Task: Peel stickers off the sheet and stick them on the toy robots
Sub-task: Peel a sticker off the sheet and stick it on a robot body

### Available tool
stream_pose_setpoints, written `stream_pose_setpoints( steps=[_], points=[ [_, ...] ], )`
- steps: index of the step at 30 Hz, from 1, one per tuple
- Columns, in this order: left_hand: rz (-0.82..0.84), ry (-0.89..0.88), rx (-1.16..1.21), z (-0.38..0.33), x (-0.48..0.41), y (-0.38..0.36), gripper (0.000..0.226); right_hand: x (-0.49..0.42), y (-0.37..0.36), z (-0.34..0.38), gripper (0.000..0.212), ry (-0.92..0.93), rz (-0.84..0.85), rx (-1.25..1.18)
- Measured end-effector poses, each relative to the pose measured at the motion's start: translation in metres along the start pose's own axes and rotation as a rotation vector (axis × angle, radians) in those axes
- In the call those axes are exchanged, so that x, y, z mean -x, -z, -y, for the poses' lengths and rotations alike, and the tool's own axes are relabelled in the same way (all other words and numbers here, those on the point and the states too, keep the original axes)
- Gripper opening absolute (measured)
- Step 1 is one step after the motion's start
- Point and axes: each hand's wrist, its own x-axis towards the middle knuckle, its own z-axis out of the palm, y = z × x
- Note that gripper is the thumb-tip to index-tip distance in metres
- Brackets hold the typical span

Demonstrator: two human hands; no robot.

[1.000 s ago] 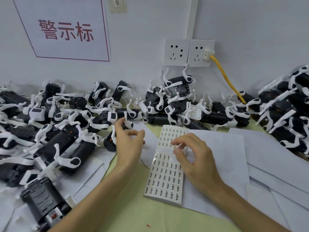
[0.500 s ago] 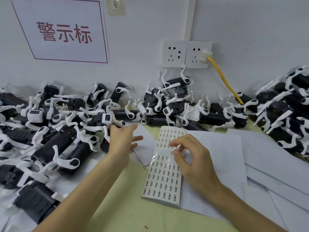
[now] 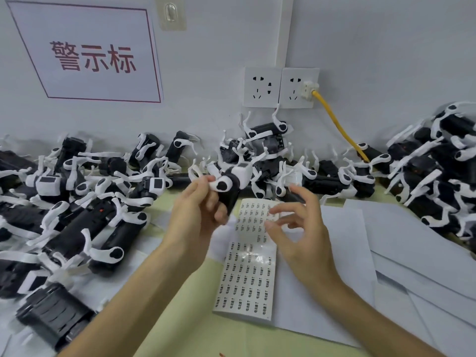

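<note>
Toy robots (image 3: 77,215) with black bodies and white legs lie heaped along the left of the surface (image 3: 180,331), and the left hand (image 3: 195,215) grips a single robot (image 3: 229,186), raised above the pile's edge. Just right of it the sticker sheet (image 3: 247,279) lies flat under the hovering right hand (image 3: 301,233) — fingers curled, thumb near forefinger, though whether they pinch a sticker cannot be told.
</note>
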Motion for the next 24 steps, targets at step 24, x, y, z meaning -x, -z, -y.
stream_pose_setpoints(
  steps=[24],
  points=[
    [-0.278,0.052,-0.287,0.013,0.016,-0.013,0.042,-0.05,0.049,0.04,0.077,-0.034,0.091,-0.29]
  ],
)
